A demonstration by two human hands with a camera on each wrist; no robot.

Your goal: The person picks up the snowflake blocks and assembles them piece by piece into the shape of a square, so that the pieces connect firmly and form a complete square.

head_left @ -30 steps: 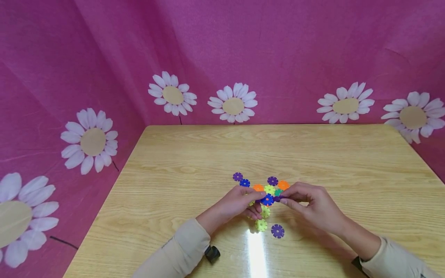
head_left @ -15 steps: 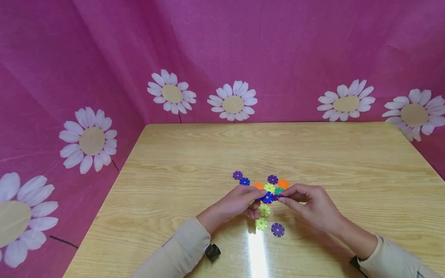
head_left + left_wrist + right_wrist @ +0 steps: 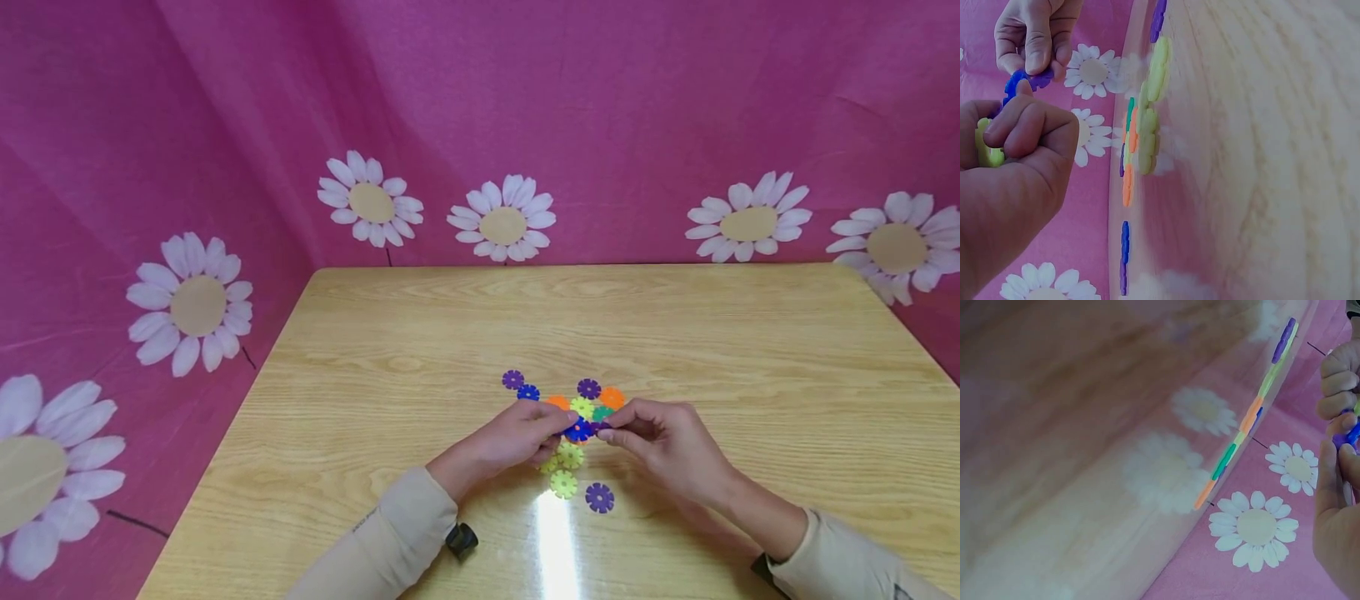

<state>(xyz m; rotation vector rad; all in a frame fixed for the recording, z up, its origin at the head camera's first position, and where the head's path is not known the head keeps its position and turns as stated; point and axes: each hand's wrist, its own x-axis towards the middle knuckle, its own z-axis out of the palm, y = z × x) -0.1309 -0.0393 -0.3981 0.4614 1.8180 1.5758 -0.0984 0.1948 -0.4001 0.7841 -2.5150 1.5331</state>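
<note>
My left hand [image 3: 513, 437] grips a small joined piece of notched plastic discs over the table. A blue disc [image 3: 578, 431] of that piece shows past its thumb. In the left wrist view, a yellow-green disc [image 3: 988, 149] sticks out from the same curled fingers. My right hand [image 3: 671, 446] pinches a purple disc [image 3: 600, 427] between thumb and fingertips. That purple disc meets the blue disc's edge, as the left wrist view also shows with the purple disc [image 3: 1041, 79] right beside the blue one [image 3: 1013, 86]. The rest of the piece is hidden behind the left fingers.
Loose discs lie on the wooden table [image 3: 420, 333] under and around the hands: an orange disc [image 3: 612, 398], a green disc [image 3: 602, 413], several yellow-green and purple ones, and a blue disc [image 3: 528, 392]. A pink curtain [image 3: 615, 100] with white daisies stands behind the table.
The left hand's lower fingers have curled in, showing more of the yellow-green discs below. Both hands otherwise stay almost in place, the purple disc still against the blue one.
</note>
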